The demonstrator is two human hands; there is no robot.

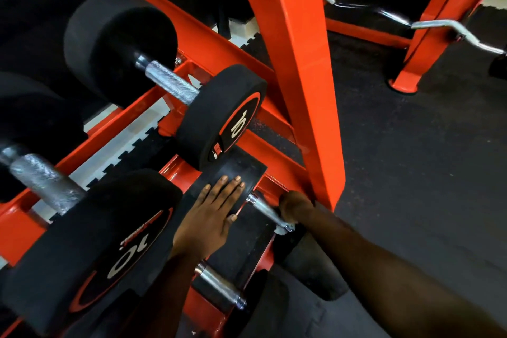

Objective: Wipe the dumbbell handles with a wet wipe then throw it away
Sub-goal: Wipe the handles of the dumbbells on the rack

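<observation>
An orange rack [307, 85] is loaded with four dumbbells [222, 118]: two on the upper tier, each marked 10, and two on the lower tier, partly hidden. The black head [247, 170] of one lower dumbbell is pressed by the left hand [211, 214], its fingers laid flat and straight with nothing held, probably so that the weight is kept from rolling. Its steel handle [263, 210] is encircled by the right hand [295, 207], fingers curled. One white wet wipe [282, 229] is glimpsed clamped beneath them, so wiping is judged underway.
</observation>
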